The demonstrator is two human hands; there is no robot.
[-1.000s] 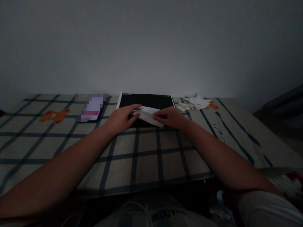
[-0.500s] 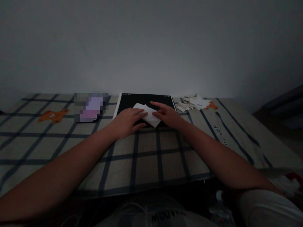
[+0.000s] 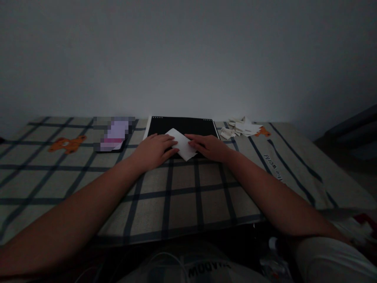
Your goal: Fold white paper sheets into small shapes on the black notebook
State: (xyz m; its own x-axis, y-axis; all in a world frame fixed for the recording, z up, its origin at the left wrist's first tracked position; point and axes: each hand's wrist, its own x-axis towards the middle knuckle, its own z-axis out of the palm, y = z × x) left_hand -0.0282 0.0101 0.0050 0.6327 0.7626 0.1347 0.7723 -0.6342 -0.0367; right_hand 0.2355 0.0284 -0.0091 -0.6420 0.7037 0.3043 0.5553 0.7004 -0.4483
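A small white piece of paper (image 3: 183,147), turned cornerwise, lies on a black spiral-type pad (image 3: 182,124) with a row of holes along its far edge. My left hand (image 3: 156,150) rests flat over the paper's left side, fingers stretched out and slightly spread, fingertips and thumb touching it. On the right side, my right hand (image 3: 210,147) has its fingers close together at the paper's edge, closed on it. The undersides of both hands are hidden, and dim light blurs the paper's creases.
A phone (image 3: 113,135), partly pixelated, lies to the left. Several folded white paper pieces (image 3: 243,127) are heaped to the right of the pad. A checked cloth (image 3: 182,196) covers the table, which meets a grey wall (image 3: 182,59). A plastic bottle (image 3: 273,259) is below the table edge.
The paper has turned a little and looks flatter, with a smoother top face. My left hand has slid slightly left; my right hand's raised index finger has come down onto the paper.
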